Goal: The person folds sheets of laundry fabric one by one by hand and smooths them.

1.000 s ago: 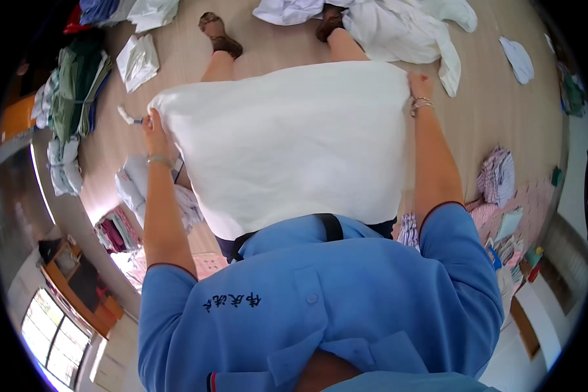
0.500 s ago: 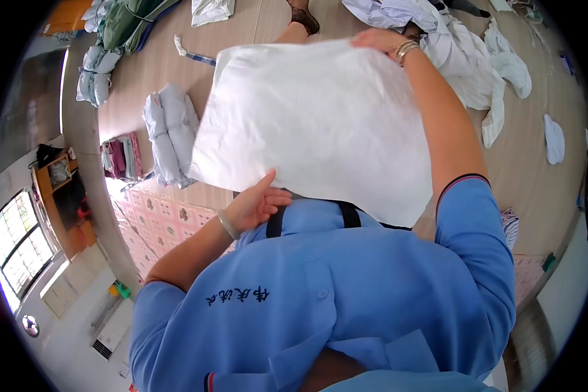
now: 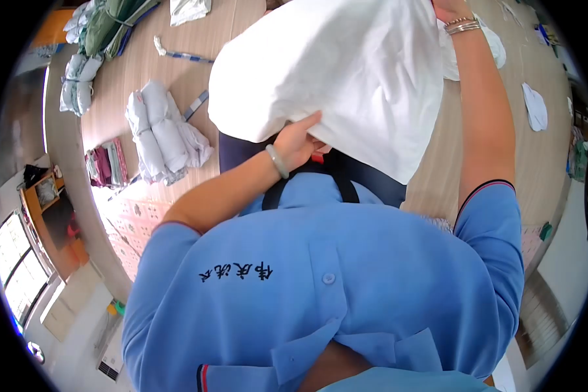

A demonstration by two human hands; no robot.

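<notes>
A large white cloth (image 3: 346,72) spreads in front of my body, its upper part running out of view at the top. My left hand (image 3: 299,142) pinches the near edge, thumb on top and fingers partly hidden beneath the fabric. At the top right my right hand (image 3: 452,10) is closed at the far corner of the same cloth, its fingertips cut off by the frame edge. The cloth's near right corner hangs loose by my lap. Soft folds fan out from where my left thumb presses.
Rolled grey-white bundles (image 3: 157,134) lie on the wood-look surface (image 3: 170,72) to my left. A checked strap (image 3: 193,59) lies beyond them. Green folded textiles (image 3: 108,26) and a tied bundle (image 3: 78,85) are at the far left. A small white cloth piece (image 3: 534,108) lies at right.
The cloth has shifted away from me and billowed. My right hand has moved outward to the upper right with its corner. My left hand has moved forward and right and now pinches the near edge.
</notes>
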